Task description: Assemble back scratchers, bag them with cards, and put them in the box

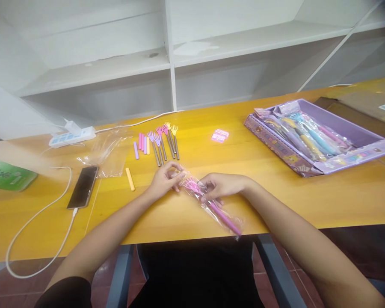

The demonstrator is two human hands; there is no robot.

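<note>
A pink back scratcher point(224, 217) lies slantwise inside a clear plastic bag point(208, 208), its hand-shaped head toward the upper left. My left hand point(167, 182) pinches the bag at its upper end, beside the scratcher's head. Around the middle of the wrapped scratcher, my right hand point(223, 187) has its fingers closed. Just beyond my left hand lie several unwrapped scratcher heads on metal rods point(163, 143), purple, pink and yellow. Loose coloured handles point(143, 143) sit to their left, and a single yellow handle point(130, 179) lies nearer to me.
A purple display box point(365, 130) holding several bagged scratchers stands on the right, beside a cardboard box point(368, 102). Small pink cards point(220, 135) lie mid-table. On the left are a phone point(82, 187) on a white cable, a power strip point(72, 136), clear bags point(111, 152) and a green package point(11, 174).
</note>
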